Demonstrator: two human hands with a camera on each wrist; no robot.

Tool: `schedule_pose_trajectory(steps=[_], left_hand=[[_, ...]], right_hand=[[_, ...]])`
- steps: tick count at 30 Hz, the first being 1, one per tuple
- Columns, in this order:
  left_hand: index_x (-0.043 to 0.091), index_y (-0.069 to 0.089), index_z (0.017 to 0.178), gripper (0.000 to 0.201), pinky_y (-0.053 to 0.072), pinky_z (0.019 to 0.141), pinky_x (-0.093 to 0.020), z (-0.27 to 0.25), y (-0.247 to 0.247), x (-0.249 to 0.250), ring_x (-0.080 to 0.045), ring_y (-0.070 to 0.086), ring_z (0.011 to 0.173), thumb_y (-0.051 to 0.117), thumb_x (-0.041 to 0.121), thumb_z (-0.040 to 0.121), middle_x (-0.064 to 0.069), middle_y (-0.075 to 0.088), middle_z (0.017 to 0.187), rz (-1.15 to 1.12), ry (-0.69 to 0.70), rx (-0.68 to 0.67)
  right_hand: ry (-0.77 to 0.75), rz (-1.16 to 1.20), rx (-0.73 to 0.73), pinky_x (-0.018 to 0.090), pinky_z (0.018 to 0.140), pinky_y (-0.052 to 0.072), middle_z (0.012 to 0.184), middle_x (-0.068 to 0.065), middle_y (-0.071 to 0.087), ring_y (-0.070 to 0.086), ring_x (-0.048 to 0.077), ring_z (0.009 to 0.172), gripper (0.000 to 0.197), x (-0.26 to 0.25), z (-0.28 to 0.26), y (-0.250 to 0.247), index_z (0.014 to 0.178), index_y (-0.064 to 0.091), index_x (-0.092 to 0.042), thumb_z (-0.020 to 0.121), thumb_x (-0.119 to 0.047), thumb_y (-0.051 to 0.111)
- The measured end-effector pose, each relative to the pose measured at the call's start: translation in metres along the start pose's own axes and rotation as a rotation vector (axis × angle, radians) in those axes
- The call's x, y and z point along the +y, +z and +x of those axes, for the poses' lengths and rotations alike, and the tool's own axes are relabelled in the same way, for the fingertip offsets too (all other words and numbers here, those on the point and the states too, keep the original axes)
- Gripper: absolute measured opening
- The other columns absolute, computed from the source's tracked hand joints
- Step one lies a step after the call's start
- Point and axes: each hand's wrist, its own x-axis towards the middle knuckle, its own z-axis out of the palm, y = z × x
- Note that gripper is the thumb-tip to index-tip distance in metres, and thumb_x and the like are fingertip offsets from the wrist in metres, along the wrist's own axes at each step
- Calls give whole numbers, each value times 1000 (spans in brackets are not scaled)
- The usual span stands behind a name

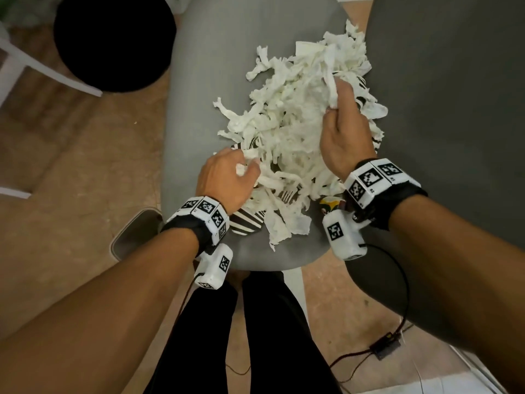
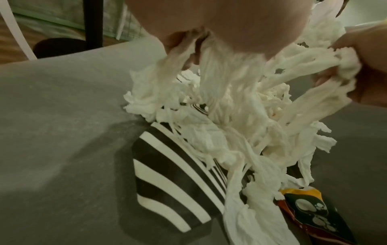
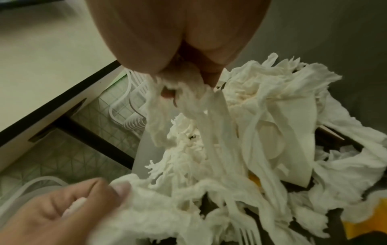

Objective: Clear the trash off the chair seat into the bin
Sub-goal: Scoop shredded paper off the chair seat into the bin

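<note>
A heap of torn white tissue strips (image 1: pixel 295 120) (image 2: pixel 230 116) (image 3: pixel 230 149) covers the grey chair seat (image 1: pixel 216 66). My left hand (image 1: pixel 244 169) (image 2: pixel 194 49) grips strips at the heap's near left edge. My right hand (image 1: pixel 335 103) (image 3: pixel 188 79) clutches a bunch at its far right side. Under the tissue lie black-and-white striped paper plates (image 1: pixel 245 221) (image 2: pixel 171 174), a white plastic fork (image 1: pixel 289 193) (image 3: pixel 248 233) and a dark and yellow snack wrapper (image 1: pixel 329 203) (image 2: pixel 310 210). The black round bin (image 1: pixel 113 41) stands on the floor at the far left.
A dark grey chair back (image 1: pixel 449 95) rises to the right of the seat. A white frame (image 1: pixel 42 69) crosses the floor beside the bin. A cable and small box (image 1: pixel 386 345) lie on the floor at the lower right. My legs (image 1: pixel 241 336) stand against the seat's front edge.
</note>
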Motion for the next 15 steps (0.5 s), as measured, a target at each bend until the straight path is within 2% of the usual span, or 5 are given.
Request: schedule_pose_trajectory(steps=[3,6,8,12,15], left_hand=[[12,49,88,9,44,76,-29,-1,-3,-2,-18,50,83,52,3,89,-6,52,100,-63,5,-10],[12,48,120,44,42,87,-22,-6,-3,0,-12,50,98,47,-13,84,-7,50,124,-81,-12,-44],[21,57,109,40,46,73,-24,-9,-5,2,-15,56,77,45,-9,86,-3,61,107,-105,-59,-56],[20,58,72,22,48,48,-36,-15,-10,5,-28,50,47,46,7,86,-11,60,61,-145,-97,-6],[16,47,60,32,44,50,-31,-18,-16,7,-30,51,51,56,32,87,-3,52,51,-164,-102,52]], right_hand=[[56,24,-11,40,67,46,80,2,50,47,21,73,26,-10,1,-1,94,46,-11,96,-34,35],[30,-85,-34,31,61,37,78,2,52,56,22,73,43,-10,0,0,81,44,-14,99,-52,38],[41,-80,-89,27,52,40,77,1,52,68,26,65,38,-7,-1,-1,80,42,-17,103,-46,35],[149,8,-196,27,47,52,78,-2,61,67,20,50,27,-7,-2,-2,124,54,-21,104,-24,36],[147,-79,-180,28,52,38,60,1,52,51,24,54,31,-12,-2,0,85,67,-8,95,-27,44]])
